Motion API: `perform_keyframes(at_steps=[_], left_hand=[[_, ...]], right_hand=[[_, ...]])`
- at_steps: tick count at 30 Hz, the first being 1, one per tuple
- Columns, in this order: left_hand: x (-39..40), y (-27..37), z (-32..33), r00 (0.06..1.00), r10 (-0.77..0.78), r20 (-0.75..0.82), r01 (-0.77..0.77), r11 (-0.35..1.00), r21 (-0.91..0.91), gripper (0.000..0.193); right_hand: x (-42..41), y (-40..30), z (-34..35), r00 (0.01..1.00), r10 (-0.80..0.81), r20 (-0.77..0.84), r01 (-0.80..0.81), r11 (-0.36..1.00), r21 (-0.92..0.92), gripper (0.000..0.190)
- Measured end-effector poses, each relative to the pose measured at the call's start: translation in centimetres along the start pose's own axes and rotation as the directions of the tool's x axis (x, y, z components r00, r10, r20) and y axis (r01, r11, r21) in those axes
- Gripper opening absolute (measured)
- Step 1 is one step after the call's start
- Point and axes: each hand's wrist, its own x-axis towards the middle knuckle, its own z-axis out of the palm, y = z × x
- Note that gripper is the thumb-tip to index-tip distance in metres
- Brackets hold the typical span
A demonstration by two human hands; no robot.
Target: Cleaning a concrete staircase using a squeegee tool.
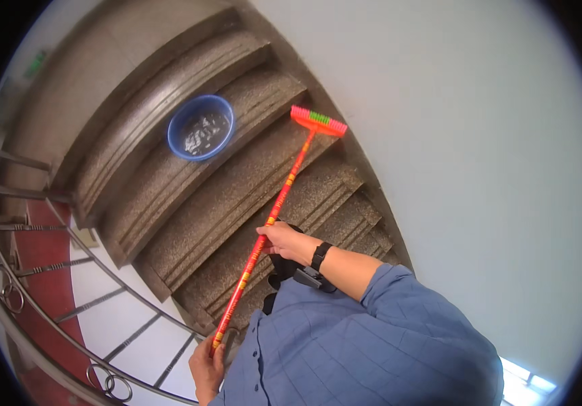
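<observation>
A floor scrubbing brush has a long red and yellow handle (pixel 281 195) that slants across the stairs. My right hand (pixel 281 238) grips it around the middle, and my left hand (pixel 208 363) closes around its lower end near my body. At the far end is an orange brush head (pixel 319 123) with pink and green bristles, close to the foot of the wall; the bristles face away from me. Whether the head touches the step cannot be told. To its left, a blue plastic basin (pixel 201 128) with water in it sits on a stair tread.
Speckled stone steps (pixel 219 203) curve up to a landing (pixel 113 48). A metal railing (pixel 113 284) with ring ornaments bounds the left side. The pale wall (pixel 463 152) rises along the right, with a dark skirting band (pixel 372 177) at its base.
</observation>
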Motion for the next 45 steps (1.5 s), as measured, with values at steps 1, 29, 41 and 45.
perform_keyframes(at_steps=[1, 29, 41, 45], left_hand=[[0.7, 1.2, -0.3, 0.997, 0.075, 0.037, -0.079, 0.987, 0.137, 0.024], [17.3, 25.0, 13.1, 0.963, 0.122, 0.241, -0.252, 0.726, 0.64, 0.025], [11.7, 29.7, 6.2, 0.954, 0.241, 0.178, -0.298, 0.684, 0.666, 0.019], [11.0, 28.3, 8.0, 0.965, 0.231, 0.127, -0.256, 0.696, 0.672, 0.021]], right_hand=[[0.3, 0.6, -1.2, 0.999, 0.017, -0.033, -0.015, 0.998, 0.057, 0.013], [13.2, -1.8, -24.2, 0.993, 0.012, 0.117, -0.075, 0.829, 0.555, 0.012], [3.0, -5.6, -20.7, 0.994, 0.042, 0.102, -0.085, 0.882, 0.464, 0.012], [1.7, -5.7, -20.9, 0.987, 0.003, 0.164, -0.084, 0.866, 0.493, 0.011]])
